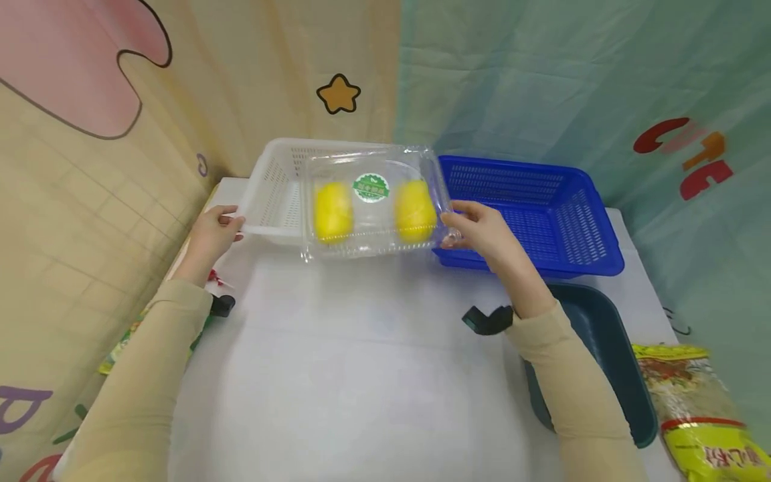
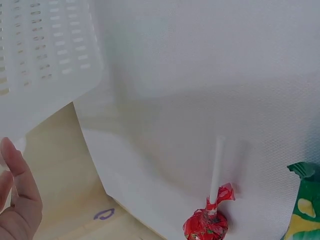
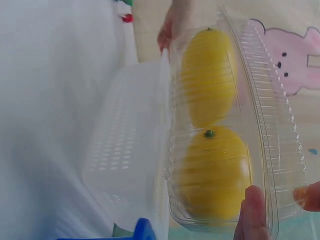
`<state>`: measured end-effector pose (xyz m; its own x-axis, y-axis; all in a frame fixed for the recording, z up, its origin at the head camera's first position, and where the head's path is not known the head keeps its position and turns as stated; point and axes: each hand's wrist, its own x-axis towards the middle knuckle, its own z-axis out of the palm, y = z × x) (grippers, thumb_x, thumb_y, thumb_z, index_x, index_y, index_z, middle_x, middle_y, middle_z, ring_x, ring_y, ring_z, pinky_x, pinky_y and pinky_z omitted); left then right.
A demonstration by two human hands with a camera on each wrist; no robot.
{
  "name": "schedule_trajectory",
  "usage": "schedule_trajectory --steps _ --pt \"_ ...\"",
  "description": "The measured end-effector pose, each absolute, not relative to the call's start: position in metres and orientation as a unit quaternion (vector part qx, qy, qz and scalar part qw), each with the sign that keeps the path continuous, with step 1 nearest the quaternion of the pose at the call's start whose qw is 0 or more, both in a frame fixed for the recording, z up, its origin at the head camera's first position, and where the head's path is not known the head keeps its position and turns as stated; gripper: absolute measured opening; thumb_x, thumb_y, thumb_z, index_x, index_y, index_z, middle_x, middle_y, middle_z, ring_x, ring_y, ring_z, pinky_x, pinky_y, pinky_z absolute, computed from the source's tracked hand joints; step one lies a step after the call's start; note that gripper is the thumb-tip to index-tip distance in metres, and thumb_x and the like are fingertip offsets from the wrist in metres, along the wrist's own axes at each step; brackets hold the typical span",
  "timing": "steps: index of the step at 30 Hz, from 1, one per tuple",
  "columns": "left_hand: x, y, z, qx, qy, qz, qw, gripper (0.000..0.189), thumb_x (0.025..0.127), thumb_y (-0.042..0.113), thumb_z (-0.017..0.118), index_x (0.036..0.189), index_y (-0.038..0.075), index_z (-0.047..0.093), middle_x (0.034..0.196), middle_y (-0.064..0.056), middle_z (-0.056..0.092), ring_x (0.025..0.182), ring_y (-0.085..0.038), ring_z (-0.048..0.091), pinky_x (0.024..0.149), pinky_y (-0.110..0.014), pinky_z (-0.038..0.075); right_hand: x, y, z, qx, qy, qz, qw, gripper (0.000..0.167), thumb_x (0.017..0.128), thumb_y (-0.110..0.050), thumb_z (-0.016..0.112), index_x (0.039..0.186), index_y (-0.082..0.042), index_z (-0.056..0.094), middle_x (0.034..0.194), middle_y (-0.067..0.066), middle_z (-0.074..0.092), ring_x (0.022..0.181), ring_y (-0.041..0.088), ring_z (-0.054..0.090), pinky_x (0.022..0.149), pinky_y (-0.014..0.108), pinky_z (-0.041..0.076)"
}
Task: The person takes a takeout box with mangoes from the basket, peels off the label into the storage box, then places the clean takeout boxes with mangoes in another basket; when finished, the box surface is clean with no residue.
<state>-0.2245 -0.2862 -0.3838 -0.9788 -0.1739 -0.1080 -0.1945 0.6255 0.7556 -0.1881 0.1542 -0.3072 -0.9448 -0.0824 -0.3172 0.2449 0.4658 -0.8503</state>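
My right hand [image 1: 484,233] pinches the right edge of a clear plastic clamshell box [image 1: 375,221] with a green-and-white round label. Inside lie two yellow oval fruits [image 3: 216,170], each with a green stem spot. The box is held over the white slotted basket [image 1: 274,177], overlapping its right part in the head view. At that basket's front left corner, my left hand [image 1: 212,231] grips the rim between thumb and fingers. Only part of the left hand's fingers [image 2: 22,182] shows in the left wrist view.
A blue basket [image 1: 536,194] stands right of the white one. In front of it sits a dark green tray [image 1: 596,314], partly under my right forearm, beside a yellow food bag [image 1: 701,408]. A red-wrapped lollipop [image 2: 206,222] and a green packet [image 2: 306,210] lie at the left.
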Motion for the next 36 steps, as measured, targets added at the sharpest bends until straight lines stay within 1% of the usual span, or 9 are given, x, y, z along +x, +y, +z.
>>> schedule_trajectory --steps 5,12,14,20,23,26,30,33,36 --pt "-0.226 -0.287 -0.385 -0.102 0.895 0.433 0.008 0.049 0.103 0.017 0.048 0.145 -0.007 0.04 0.112 -0.02 0.051 0.056 0.014 0.051 0.062 -0.005 0.051 -0.123 0.18 -0.324 0.018 0.861 -0.478 0.176 0.064 0.099 -0.038 0.055 0.152 -0.006 0.035 0.125 0.02 0.055 0.104 0.025 0.063 0.102 0.048 0.051" --pt "-0.225 -0.285 -0.387 -0.103 0.892 0.44 0.013 0.05 0.103 0.017 0.047 0.146 -0.007 0.038 0.113 -0.02 0.051 0.056 0.014 0.051 0.064 -0.006 0.053 -0.054 0.193 -0.37 0.052 0.802 -0.556 0.213 0.059 0.096 -0.019 0.058 0.141 0.012 0.035 0.11 0.019 0.055 0.091 0.024 0.071 0.083 0.037 0.061" --pt "-0.226 -0.286 -0.387 -0.104 0.893 0.438 0.018 0.051 0.103 0.018 0.047 0.147 -0.007 0.037 0.114 -0.02 0.05 0.057 0.014 0.052 0.064 -0.007 0.053 -0.044 0.194 -0.384 0.073 0.784 -0.574 0.222 0.056 0.096 -0.015 0.059 0.137 0.013 0.034 0.104 0.017 0.054 0.086 0.024 0.072 0.079 0.036 0.062" --pt "-0.227 -0.287 -0.389 -0.108 0.89 0.442 0.026 0.054 0.104 0.022 0.046 0.149 -0.005 0.034 0.116 -0.018 0.05 0.06 0.013 0.054 0.063 -0.006 0.052 -0.038 0.195 -0.411 0.103 0.787 -0.561 0.235 0.052 0.095 -0.013 0.06 0.132 0.016 0.035 0.098 0.018 0.053 0.08 0.02 0.069 0.074 0.037 0.063" --pt "-0.224 -0.29 -0.389 -0.1 0.9 0.423 0.018 0.057 0.104 0.026 0.045 0.15 -0.004 0.033 0.122 -0.024 0.052 0.062 0.013 0.053 0.061 -0.006 0.05 -0.043 0.195 -0.414 0.1 0.793 -0.549 0.243 0.055 0.095 -0.014 0.06 0.134 0.016 0.035 0.1 0.019 0.056 0.08 0.019 0.069 0.073 0.038 0.063" --pt "-0.218 -0.294 -0.391 -0.1 0.918 0.384 -0.018 0.061 0.103 0.034 0.044 0.152 0.0 0.031 0.13 -0.026 0.054 0.076 0.003 0.057 0.061 -0.007 0.044 -0.047 0.196 -0.414 0.105 0.79 -0.549 0.253 0.06 0.095 -0.016 0.062 0.139 0.014 0.034 0.101 0.02 0.058 0.081 0.02 0.07 0.073 0.038 0.063" --pt "-0.204 -0.29 -0.392 -0.102 0.921 0.362 -0.099 0.056 0.102 0.034 0.047 0.149 0.004 0.04 0.131 -0.021 0.057 0.102 -0.023 0.058 0.067 -0.009 0.037 -0.048 0.197 -0.414 0.112 0.785 -0.552 0.259 0.063 0.094 -0.016 0.064 0.141 0.012 0.033 0.102 0.02 0.057 0.082 0.021 0.071 0.073 0.038 0.063" --pt "-0.188 -0.275 -0.391 -0.057 0.921 0.36 -0.139 0.045 0.101 0.025 0.051 0.14 0.002 0.052 0.124 -0.022 0.059 0.106 -0.032 0.059 0.071 -0.009 0.037 -0.048 0.198 -0.414 0.111 0.783 -0.554 0.26 0.062 0.094 -0.017 0.064 0.14 0.012 0.033 0.102 0.02 0.057 0.082 0.021 0.071 0.073 0.038 0.063" --pt "-0.167 -0.249 -0.394 0.012 0.929 0.349 -0.124 0.037 0.1 0.019 0.055 0.131 -0.001 0.059 0.118 -0.024 0.061 0.103 -0.035 0.061 0.076 -0.018 0.047 -0.046 0.199 -0.415 0.105 0.784 -0.554 0.26 0.063 0.094 -0.018 0.065 0.14 0.012 0.033 0.101 0.019 0.057 0.082 0.021 0.071 0.073 0.038 0.063"
